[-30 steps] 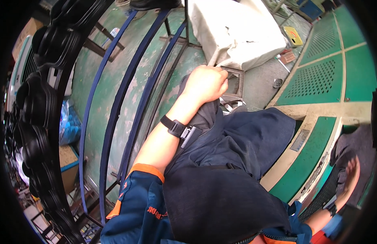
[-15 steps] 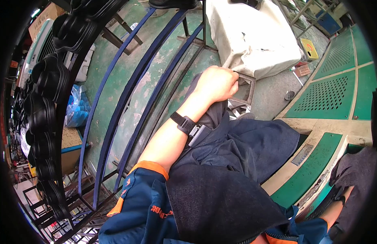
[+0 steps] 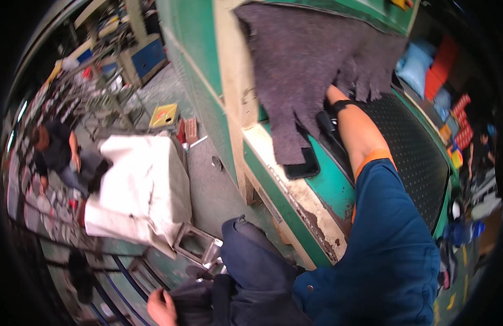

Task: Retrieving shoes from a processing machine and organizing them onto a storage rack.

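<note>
My right forearm [image 3: 362, 130], with a black band at the wrist, reaches under a frayed dark grey cloth curtain [image 3: 300, 60] that hangs over the opening of a green machine [image 3: 200, 70]. The right hand itself is hidden behind the cloth strips. Close to the wrist is a small black object [image 3: 328, 122], partly covered. A flat black thing with rounded corners [image 3: 303, 167] lies on the machine's ledge below the curtain. Low on the left, my left hand [image 3: 162, 308] is beside my dark-trousered leg, fingers loosely bent and apart, with nothing seen in it.
A black dotted belt surface [image 3: 417, 155] runs right of my arm. A white cloth-covered block [image 3: 137, 182] stands at the left, near a metal frame [image 3: 194, 242] and dark blue rails [image 3: 107, 293]. A yellow box [image 3: 163, 116] sits farther off. Another person [image 3: 61, 149] is at the far left.
My view has swung right, toward the machine. The right forearm, at the lower right edge before, now shows centrally under the curtain. The left hand, earlier on my knee, now appears low on the left.
</note>
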Demonstrator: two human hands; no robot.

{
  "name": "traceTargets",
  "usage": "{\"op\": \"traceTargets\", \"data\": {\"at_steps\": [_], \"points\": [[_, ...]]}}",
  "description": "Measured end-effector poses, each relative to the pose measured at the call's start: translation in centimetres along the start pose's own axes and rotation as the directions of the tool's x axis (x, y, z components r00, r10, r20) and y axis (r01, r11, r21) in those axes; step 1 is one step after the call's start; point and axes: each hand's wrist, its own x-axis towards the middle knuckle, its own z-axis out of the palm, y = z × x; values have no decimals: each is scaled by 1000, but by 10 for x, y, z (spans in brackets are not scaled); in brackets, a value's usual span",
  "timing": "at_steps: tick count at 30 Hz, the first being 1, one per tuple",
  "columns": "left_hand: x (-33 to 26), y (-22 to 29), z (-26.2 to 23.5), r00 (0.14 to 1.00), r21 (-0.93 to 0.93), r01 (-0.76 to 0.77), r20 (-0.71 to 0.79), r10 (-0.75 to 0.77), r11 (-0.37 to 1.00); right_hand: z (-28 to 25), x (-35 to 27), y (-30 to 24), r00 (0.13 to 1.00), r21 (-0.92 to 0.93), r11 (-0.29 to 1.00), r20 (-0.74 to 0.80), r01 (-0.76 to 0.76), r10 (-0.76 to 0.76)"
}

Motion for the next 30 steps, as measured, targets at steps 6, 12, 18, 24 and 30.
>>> {"op": "traceTargets", "data": {"at_steps": [6, 12, 18, 24, 30], "points": [[7, 32, -7, 983, 116, -5, 184, -17, 993, -1, 51, -25, 998, 134, 991, -56, 22, -15], [9, 52, -10, 973, 251, 30, 213, -85, 968, 4, 72, -33, 999, 165, 985, -21, 42, -39], [8, 51, -20, 959, 281, 19, 267, -97, 959, -15, 28, -20, 991, 134, 982, 26, 130, -135], [1, 27, -18, 967, 103, -63, 252, 35, 993, -34, -114, 37, 992, 174, 977, 9, 121, -124], [1, 18, -20, 960, 23, -116, 258, 106, 993, -100, -328, 90, 966, 87, 987, 236, -132, 108]]}}
